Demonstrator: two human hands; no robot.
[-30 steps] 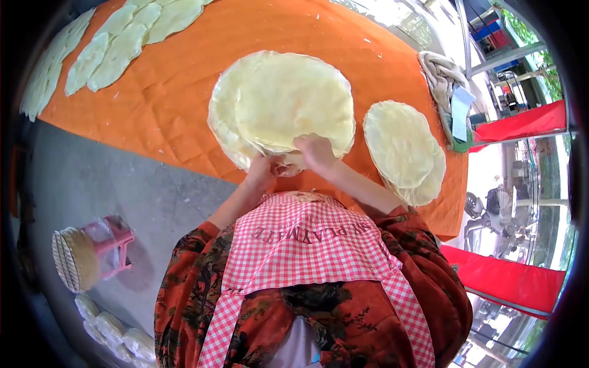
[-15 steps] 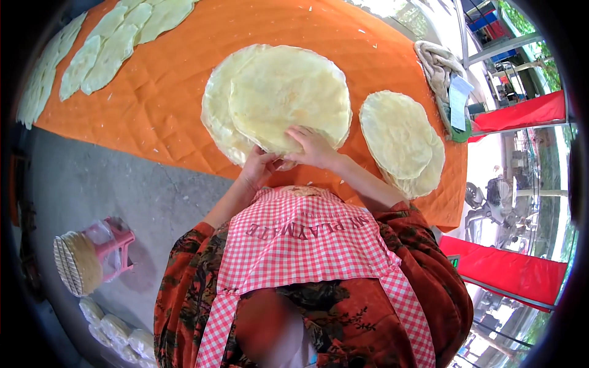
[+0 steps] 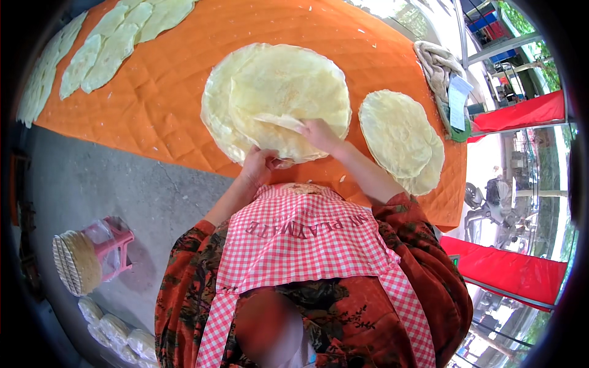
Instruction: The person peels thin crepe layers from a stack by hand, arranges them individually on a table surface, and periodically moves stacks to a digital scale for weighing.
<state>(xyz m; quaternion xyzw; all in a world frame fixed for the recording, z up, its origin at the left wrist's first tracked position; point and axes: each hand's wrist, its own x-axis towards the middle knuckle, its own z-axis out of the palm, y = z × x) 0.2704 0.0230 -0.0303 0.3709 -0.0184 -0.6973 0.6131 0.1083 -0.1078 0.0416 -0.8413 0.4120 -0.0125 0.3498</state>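
A stack of thin, pale round flatbreads (image 3: 282,70) lies on the orange cloth in front of me. My right hand (image 3: 320,135) is closed on the near edge of the top flatbread (image 3: 261,104) and holds it raised, so that the sheet bends back over itself. At the near rim of the stack, my left hand (image 3: 261,164) has its fingers pinched together on the edge of the lower sheets. Just how many layers those fingers hold is hidden.
A smaller flatbread pile (image 3: 396,132) lies to the right, and overlapping flatbreads (image 3: 113,55) cover the far left of the orange-covered table (image 3: 159,116). A bunched towel (image 3: 437,61) sits at the right edge. A pink stool (image 3: 116,248) and bagged goods (image 3: 116,331) stand on the floor at left.
My right hand has moved slightly away from me and to the right, lifting the near edge of the top flatbread. My left hand stays at the stack's rim.
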